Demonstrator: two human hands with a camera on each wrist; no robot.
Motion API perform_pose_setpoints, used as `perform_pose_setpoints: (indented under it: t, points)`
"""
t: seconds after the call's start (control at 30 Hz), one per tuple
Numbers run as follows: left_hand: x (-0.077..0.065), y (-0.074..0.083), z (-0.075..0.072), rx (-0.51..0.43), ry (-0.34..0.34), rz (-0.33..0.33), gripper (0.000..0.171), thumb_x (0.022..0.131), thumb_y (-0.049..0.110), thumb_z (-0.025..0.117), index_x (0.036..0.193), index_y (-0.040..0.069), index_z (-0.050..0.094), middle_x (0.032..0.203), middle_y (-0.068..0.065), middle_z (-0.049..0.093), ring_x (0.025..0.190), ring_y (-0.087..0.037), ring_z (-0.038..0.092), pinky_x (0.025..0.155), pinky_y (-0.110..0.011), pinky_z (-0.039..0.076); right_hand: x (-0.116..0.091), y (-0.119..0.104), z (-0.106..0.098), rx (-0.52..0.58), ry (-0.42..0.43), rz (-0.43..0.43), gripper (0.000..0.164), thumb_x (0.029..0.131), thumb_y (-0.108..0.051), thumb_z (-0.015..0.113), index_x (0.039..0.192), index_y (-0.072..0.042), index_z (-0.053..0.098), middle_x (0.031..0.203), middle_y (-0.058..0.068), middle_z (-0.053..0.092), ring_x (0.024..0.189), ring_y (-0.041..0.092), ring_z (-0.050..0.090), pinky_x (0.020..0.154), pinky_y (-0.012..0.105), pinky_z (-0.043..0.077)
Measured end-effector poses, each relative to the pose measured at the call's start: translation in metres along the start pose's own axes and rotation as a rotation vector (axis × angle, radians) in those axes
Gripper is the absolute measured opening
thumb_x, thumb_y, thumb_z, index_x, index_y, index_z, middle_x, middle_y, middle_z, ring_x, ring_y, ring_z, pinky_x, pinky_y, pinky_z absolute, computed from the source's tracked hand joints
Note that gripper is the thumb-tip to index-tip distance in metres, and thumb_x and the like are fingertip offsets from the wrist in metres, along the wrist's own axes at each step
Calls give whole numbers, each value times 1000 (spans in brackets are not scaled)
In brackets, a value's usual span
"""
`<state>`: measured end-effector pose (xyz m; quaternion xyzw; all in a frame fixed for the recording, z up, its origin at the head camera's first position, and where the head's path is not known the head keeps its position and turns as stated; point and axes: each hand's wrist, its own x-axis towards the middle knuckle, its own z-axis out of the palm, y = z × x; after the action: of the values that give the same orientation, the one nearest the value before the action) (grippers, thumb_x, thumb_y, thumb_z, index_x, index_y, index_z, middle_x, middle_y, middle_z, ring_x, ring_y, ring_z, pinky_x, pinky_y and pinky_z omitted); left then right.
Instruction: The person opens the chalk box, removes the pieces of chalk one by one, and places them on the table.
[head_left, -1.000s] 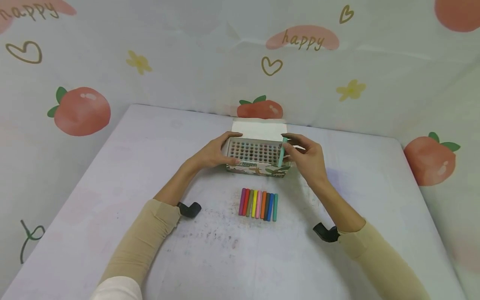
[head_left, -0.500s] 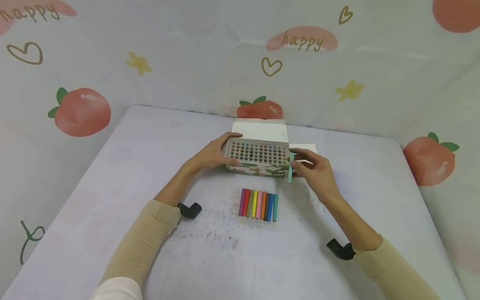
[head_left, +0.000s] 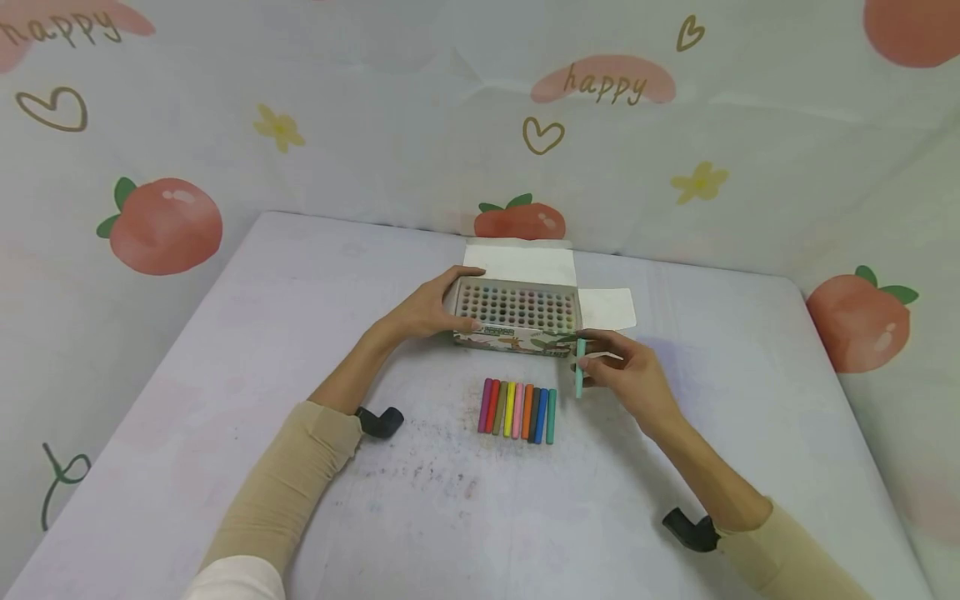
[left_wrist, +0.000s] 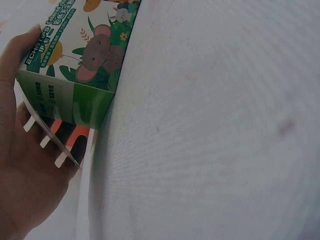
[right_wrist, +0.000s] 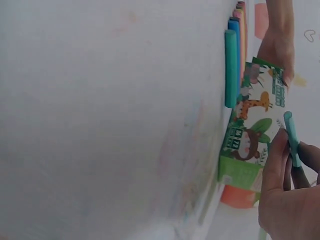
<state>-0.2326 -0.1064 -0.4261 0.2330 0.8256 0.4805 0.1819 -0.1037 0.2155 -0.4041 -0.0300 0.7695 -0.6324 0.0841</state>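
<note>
My left hand (head_left: 423,308) grips the left end of an open chalk box (head_left: 513,340), thumb at the front edge and fingers round the back. The box is printed with cartoon animals, and rows of round holes with coloured ends show in its top. My right hand (head_left: 630,375) pinches a light turquoise chalk stick (head_left: 580,368) between thumb and fingers, off the box's front right corner. In the right wrist view the held stick (right_wrist: 291,137) stands tilted above the table. A row of coloured chalk sticks (head_left: 517,411) lies side by side in front of the box, a teal stick (head_left: 551,417) at its right end.
The box's white lid (head_left: 520,262) is folded back behind it, and a white side flap (head_left: 607,308) sticks out on the right. Chalk smudges mark the white table (head_left: 420,500). A printed cloth wall (head_left: 390,125) rises behind.
My right hand has carried the turquoise chalk stick from over the box's right end, right and then toward me. The side flap has come into view. My left hand keeps its place.
</note>
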Motion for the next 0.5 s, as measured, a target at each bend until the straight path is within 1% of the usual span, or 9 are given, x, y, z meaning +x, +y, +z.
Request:
perform_pose_setpoints:
  t: [0.13, 0.23, 0.37, 0.5]
  points:
    - [0, 0, 1, 4, 2, -3, 84, 80, 29, 84, 150, 28, 37, 120, -9, 54, 98, -27, 53, 85, -42, 43, -3, 8, 2, 57, -17, 25, 45, 92, -2, 69, 134, 5, 56, 116, 28, 59, 85, 18, 72, 75, 40, 57]
    - [0, 0, 1, 2, 1, 0, 84, 80, 29, 84, 150, 28, 37, 120, -9, 54, 97, -27, 53, 85, -42, 43, -4, 14, 3, 75, -27, 44, 45, 90, 4, 68, 133, 7, 56, 112, 26, 61, 85, 15, 72, 74, 40, 57]
    - [0, -1, 1, -3, 0, 5, 84, 80, 29, 84, 150, 28, 38, 119, -9, 54, 96, -27, 54, 84, -42, 44, -6, 19, 5, 62, -37, 77, 45, 89, 8, 67, 132, 8, 56, 109, 23, 63, 84, 13, 71, 73, 39, 57]
    - [0, 0, 1, 0, 1, 8, 84, 80, 29, 84, 150, 28, 38, 119, -9, 54, 96, -27, 54, 83, -42, 44, -9, 21, 6, 39, -46, 111, 44, 89, 6, 68, 131, 9, 57, 106, 21, 64, 81, 14, 71, 75, 39, 57]
